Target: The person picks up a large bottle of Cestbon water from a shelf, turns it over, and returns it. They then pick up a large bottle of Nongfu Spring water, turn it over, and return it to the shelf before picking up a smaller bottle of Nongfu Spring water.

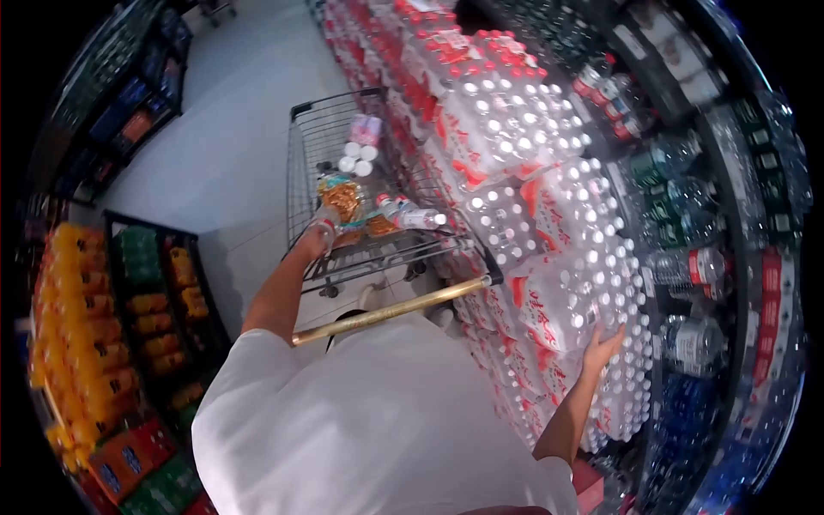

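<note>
A metal shopping cart with a gold handle bar stands before me. In its basket lie a bag of orange-brown food, a clear bottle and a pack of white-topped containers. My left hand reaches over the basket's near left side, at the bag's lower edge; its fingers are partly hidden. On the right, my right hand lies against the stacked shrink-wrapped packs of white-capped bottles, fingers spread, holding nothing.
Shelves of bottles run along the right behind the stack. Packs of orange drinks and a black rack stand at the left. The pale tiled floor stretches ahead, with more dark shelves at the upper left.
</note>
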`<action>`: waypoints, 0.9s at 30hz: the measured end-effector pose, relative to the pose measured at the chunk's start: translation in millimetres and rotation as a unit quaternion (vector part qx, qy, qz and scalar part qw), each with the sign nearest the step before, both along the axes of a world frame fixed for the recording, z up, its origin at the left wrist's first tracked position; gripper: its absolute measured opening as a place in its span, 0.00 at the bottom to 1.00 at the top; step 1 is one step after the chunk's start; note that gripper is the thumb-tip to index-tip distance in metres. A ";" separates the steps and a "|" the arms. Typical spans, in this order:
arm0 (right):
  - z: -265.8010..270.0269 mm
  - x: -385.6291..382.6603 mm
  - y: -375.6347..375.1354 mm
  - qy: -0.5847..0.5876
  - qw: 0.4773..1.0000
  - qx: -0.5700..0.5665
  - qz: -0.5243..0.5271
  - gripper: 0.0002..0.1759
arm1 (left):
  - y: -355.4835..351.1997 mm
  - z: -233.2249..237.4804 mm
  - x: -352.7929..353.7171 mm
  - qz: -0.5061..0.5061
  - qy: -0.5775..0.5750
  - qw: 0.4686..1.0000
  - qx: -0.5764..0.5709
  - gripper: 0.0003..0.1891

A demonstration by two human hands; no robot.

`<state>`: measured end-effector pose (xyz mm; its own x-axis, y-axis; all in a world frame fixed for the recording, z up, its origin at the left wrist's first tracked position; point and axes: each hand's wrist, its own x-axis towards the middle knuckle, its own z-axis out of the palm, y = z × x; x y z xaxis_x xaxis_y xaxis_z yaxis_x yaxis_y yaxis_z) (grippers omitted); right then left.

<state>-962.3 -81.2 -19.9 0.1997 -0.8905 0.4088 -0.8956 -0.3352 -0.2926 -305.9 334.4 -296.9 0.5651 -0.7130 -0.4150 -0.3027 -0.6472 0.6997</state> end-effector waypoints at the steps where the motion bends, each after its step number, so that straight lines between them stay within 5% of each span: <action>1: -5.9 -9.7 11.1 0.032 0.999 -0.002 -0.007 0.43 | -0.4 -20.0 4.9 -0.042 -0.027 0.999 0.013 0.20; 3: -5.4 -13.4 43.1 0.073 0.993 0.055 -0.070 0.42 | -5.4 -11.9 -16.6 -0.119 -0.235 0.961 0.078 0.20; 5: -18.9 -22.4 74.9 0.107 0.991 0.053 -0.067 0.42 | -21.2 5.3 -23.1 -0.231 -0.172 0.934 0.211 0.24; 6: -23.3 -20.3 96.3 0.111 0.990 0.046 -0.075 0.42 | -23.4 -0.6 -23.4 -0.208 -0.087 0.947 0.230 0.24; 9: -40.4 6.2 146.4 0.094 0.993 0.047 -0.054 0.42 | -36.8 2.8 -19.8 -0.299 -0.189 0.885 0.304 0.22; 13: -90.9 41.9 218.3 0.055 0.992 0.114 0.019 0.40 | -55.8 39.1 -34.3 -0.292 -0.155 0.868 0.372 0.22; 17: -175.1 68.2 290.9 0.059 0.934 0.343 0.076 0.33 | -54.8 38.9 -37.7 -0.281 -0.189 0.862 0.378 0.24; 18: -247.3 55.0 293.5 0.038 0.866 0.496 0.047 0.31 | -55.2 36.1 -36.2 -0.283 -0.197 0.858 0.380 0.25; 20: -273.6 49.6 313.3 -0.069 0.828 0.552 0.073 0.29 | -59.6 38.2 -38.8 -0.282 -0.208 0.845 0.405 0.26; 22: -192.2 66.6 302.9 -0.052 0.822 0.567 -0.012 0.28 | -59.1 30.9 -34.1 -0.285 -0.201 0.840 0.416 0.26; 24: -165.9 63.6 294.7 -0.024 0.809 0.585 -0.058 0.29 | -58.5 18.6 -26.6 -0.290 -0.173 0.847 0.411 0.26; 27: -201.2 29.9 293.0 -0.017 0.843 0.533 -0.069 0.27 | -62.2 31.6 -27.7 -0.304 -0.170 0.828 0.439 0.27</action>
<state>-932.4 211.9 -221.1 0.0686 -0.7691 -0.6354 -0.8891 0.2418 -0.3887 -333.7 272.2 -265.3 0.4038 -0.4161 -0.8148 -0.8424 -0.5164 -0.1537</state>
